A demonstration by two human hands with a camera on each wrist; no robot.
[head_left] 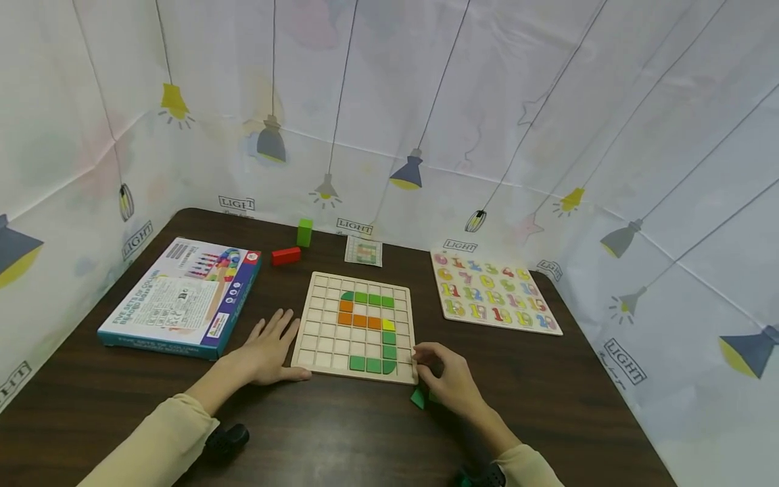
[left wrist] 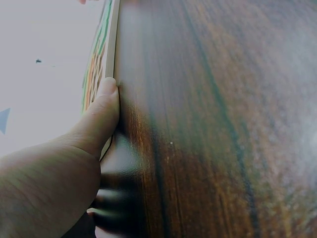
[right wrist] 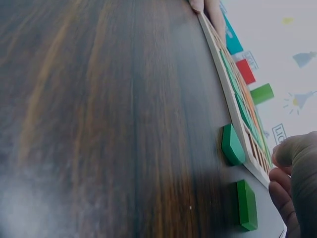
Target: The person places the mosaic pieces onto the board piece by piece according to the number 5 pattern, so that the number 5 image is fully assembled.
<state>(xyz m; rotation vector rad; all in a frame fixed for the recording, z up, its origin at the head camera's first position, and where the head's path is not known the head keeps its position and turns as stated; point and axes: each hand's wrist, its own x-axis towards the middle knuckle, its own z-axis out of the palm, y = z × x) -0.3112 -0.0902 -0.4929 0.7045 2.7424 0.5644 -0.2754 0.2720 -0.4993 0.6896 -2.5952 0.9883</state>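
Observation:
A wooden grid board [head_left: 322, 325] lies on the table, with green, orange and yellow tiles [head_left: 368, 321] set in a bent line across its cells. On its left side, my left hand [head_left: 270, 348] lies palm down with fingers spread, the thumb against the near corner. My right hand [head_left: 447, 379] is at the board's right edge, its index finger and thumb loosely curved and touching the edge; no tile shows between them. Just below that hand lie a green angled tile [right wrist: 233, 145] and a second green tile [right wrist: 246, 206], the latter partly hidden in the head view.
A boxed bead set [head_left: 176, 297] is at the left. Behind the board stand a green block [head_left: 304, 233], a red block [head_left: 286, 256] and a small pattern card [head_left: 364, 251]. A number puzzle board [head_left: 493, 291] lies at the back right, near the patterned backdrop.

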